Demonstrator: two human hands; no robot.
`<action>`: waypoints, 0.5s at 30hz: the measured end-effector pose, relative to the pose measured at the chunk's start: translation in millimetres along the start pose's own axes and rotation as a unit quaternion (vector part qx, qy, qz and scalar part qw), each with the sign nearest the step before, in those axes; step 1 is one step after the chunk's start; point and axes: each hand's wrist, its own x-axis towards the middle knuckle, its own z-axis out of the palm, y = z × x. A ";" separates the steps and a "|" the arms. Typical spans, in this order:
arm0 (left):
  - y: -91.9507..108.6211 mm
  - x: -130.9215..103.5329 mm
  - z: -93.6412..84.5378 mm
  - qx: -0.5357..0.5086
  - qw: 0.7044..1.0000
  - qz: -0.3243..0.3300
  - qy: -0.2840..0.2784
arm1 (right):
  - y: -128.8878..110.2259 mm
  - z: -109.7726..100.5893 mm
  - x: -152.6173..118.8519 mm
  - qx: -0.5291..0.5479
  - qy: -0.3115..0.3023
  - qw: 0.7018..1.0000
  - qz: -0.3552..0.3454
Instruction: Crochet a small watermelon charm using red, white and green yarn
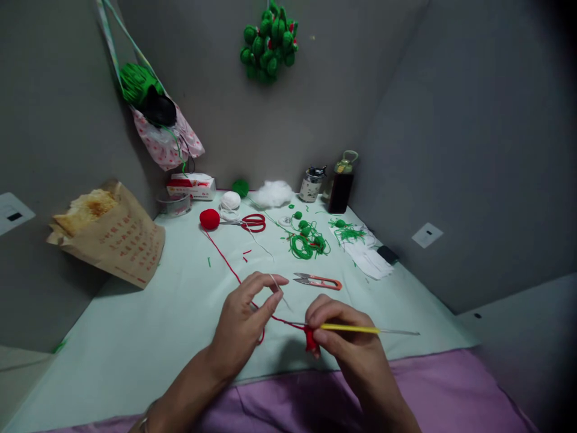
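Note:
My right hand [345, 331] is closed round a yellow-handled crochet hook [351, 328] and a small red crocheted piece [310, 340]. The hook's metal shaft points left, and another thin metal end sticks out to the right. My left hand [246, 316] has thumb and index finger drawn together, with a thin white yarn strand [285, 299] passing between them. Red yarn [225, 260] runs from a red ball [210, 219], behind my left hand, to the red piece. Part of it is hidden by the left fingers. Thread snips [320, 281] lie just beyond both hands.
Red-handled scissors [253, 223] and a white yarn ball [230, 201] lie farther back. Green yarn pieces [306, 243] and a white glove [372, 260] are behind to the right. A paper food bag [121, 246] stands left, a dark bottle [341, 189] back right.

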 end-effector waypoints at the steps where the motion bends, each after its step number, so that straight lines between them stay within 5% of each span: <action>1: 1.6 -0.9 -0.6 -0.019 1.000 -0.017 0.013 | 0.4 -0.2 0.1 -0.015 0.005 1.000 -0.010; 6: 11.0 -10.0 10.9 -0.200 0.969 -0.148 -0.017 | 0.7 8.0 1.4 -0.084 0.055 0.992 -0.071; 9: 11.6 -15.2 25.0 -0.261 0.952 -0.157 -0.024 | -1.9 14.7 2.9 -0.156 0.080 0.978 -0.116; 15: 11.8 -21.6 35.6 -0.322 0.930 -0.177 0.002 | -2.6 15.4 -2.4 -0.353 0.119 0.894 -0.247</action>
